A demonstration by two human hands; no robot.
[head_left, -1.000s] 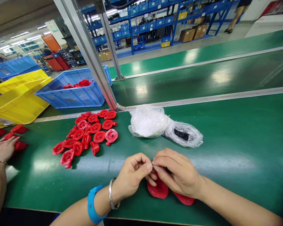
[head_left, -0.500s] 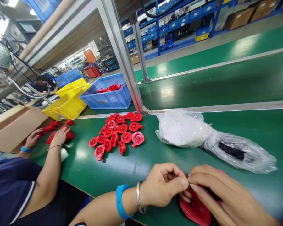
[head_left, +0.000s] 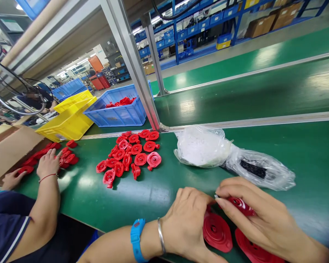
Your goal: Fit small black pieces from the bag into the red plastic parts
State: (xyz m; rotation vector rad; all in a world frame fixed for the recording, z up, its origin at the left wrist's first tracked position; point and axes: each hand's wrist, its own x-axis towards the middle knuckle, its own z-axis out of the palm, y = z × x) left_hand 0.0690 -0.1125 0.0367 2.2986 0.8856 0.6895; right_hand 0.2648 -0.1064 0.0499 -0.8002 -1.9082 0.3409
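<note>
My left hand [head_left: 188, 223], with a blue band and a silver bangle at the wrist, is wrapped round the left side of a round red part [head_left: 217, 232] on the green table. My right hand [head_left: 259, 215] is closed in a pinch on a small white piece [head_left: 216, 196] between thumb and forefinger. Beneath the right hand are a second red part [head_left: 239, 204] and a third [head_left: 253, 248], partly covered by it. Beyond my hands lie clear plastic bags, one with white contents [head_left: 201, 146] and one with black pieces [head_left: 253, 168].
Several red parts [head_left: 140, 159] lie in a group left of centre. Behind them stand a blue bin [head_left: 117, 113] with red parts, a yellow bin [head_left: 68, 122] and a metal post [head_left: 137, 69]. At left a co-worker's hands [head_left: 48, 164] touch red parts near a cardboard box [head_left: 13, 149].
My left hand has opened its pinch and moved onto the red part. My right hand has risen slightly, uncovering more red parts. The view has shifted right; the co-worker's hands have moved.
</note>
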